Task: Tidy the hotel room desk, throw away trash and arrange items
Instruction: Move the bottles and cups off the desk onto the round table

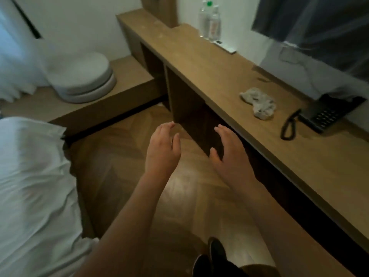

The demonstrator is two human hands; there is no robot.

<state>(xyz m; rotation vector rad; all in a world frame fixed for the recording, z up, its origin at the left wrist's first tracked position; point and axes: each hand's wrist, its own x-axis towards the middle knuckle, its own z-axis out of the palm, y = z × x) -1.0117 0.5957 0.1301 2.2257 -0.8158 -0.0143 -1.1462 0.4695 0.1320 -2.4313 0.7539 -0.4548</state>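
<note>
Head view, looking down past both forearms toward a long wooden tabletop (pixel 199 62) that runs along the right wall.

Left hand (pixel 161 148): held out over the floor (pixel 123 176), fingers nearly straight and relaxed, thumb apart, holding nothing. Right hand (pixel 229 150): same posture, fingers extended and slightly spread, holding nothing. The two hands are level with each other, palms turned inward, a gap between them. Neither touches the tabletop; the right one is near its front edge, in front of the dark open space under it.

On the tabletop: a crumpled grey-white wad (pixel 257 104), cloth or paper, cannot tell which, lies by itself toward the right. Just beyond it to the right sits a black phone (pixel 323 116) with keypad, its coiled cord (pixel 288 126) looping toward the front edge. At the far end, against the wall, two clear bottles (pixel 209 21) stand upright and close together; one has a green cap. Just beside them lies a small white remote (pixel 224 46), flat.

Above the phone a dark TV (pixel 319 27) is on the wall; the frame is blurred there.

Left side: a bed (pixel 34 186) with white sheets. Beyond it, on a low wooden platform (pixel 127 76), a round white stool (pixel 85 76). Dark shoes (pixel 215 250) show at the bottom edge, on the floor.
</note>
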